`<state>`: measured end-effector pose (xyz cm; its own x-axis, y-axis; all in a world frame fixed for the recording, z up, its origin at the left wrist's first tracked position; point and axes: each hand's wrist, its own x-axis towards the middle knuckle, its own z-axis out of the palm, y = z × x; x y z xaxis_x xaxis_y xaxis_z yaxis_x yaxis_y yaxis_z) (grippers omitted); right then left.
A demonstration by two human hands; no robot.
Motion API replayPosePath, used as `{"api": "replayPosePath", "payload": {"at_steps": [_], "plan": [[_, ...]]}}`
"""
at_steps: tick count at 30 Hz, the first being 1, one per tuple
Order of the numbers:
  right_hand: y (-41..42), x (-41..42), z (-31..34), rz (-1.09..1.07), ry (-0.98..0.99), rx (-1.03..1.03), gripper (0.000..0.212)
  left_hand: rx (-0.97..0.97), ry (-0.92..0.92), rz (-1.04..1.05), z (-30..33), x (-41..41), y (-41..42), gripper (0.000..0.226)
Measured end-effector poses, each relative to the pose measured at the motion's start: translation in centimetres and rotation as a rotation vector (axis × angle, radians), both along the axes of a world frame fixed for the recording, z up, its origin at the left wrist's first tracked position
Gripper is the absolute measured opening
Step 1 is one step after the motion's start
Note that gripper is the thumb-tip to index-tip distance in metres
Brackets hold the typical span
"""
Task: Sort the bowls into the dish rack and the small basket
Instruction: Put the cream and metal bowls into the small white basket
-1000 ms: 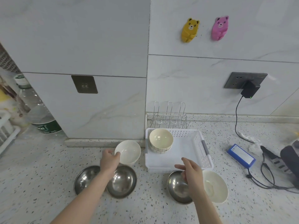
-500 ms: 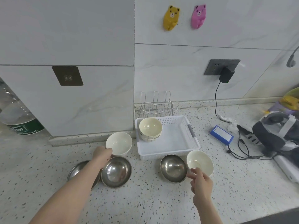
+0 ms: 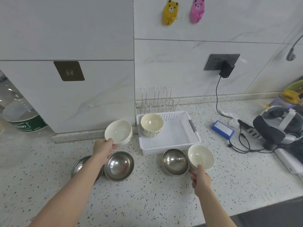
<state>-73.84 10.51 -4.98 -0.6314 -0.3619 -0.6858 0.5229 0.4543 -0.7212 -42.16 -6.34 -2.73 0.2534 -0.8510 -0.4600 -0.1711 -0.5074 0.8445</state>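
In each hand point(image 3: 103, 147) point(image 3: 201, 177) (pinched): white bowl point(image 3: 118, 131).

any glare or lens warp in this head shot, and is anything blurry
Head view: wide-angle warp bows the wall tile seams and the counter edge; soft ceiling-light glare sits in the steel bowls; lighting is even, shadows faint; the bottle at the left edge looks smeared.

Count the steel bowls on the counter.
3. One steel bowl sits before the white basket; another sits under the left hand; a third is partly hidden by that forearm.
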Motion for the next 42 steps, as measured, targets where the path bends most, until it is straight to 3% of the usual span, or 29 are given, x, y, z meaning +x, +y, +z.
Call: {"api": "replayPosePath", "payload": {"at_steps": [14, 21, 29, 33, 36, 42], "plan": [[2.5, 0.7, 0.9, -0.297, 0.08, -0.109, 0.01, 0.052, 0.145, -0.11, 3.7, -1.9, 4.9, 0.013], [1.9, -0.5, 4.4, -0.254, 0.16, -0.277, 0.004, 0.058, 0.213, -0.158, 5.0, -4.5, 5.6, 0.019], [-2.2, -3.9, 6.9, -0.015, 0.289, -0.337, 0.01, 0.042, 0.237, -0.097, 5.0, -8.2, 5.4, 0.016], [-4.4, -6.1, 7.2, 0.179, 0.359, -0.34, 0.029, 0.013, 0.295, -0.017, 4.6, -11.0, 5.5, 0.013], [-6.4, -7.5, 6.8, 0.335, 0.365, -0.303, 0.042, 0.005, 0.314, 0.043, 4.4, -13.1, 5.4, 0.013], [-10.9, -9.0, 5.6, 0.637, 0.305, -0.171, 0.04, 0.009, 0.317, 0.121, 4.4, -15.8, 5.4, 0.015]]}}
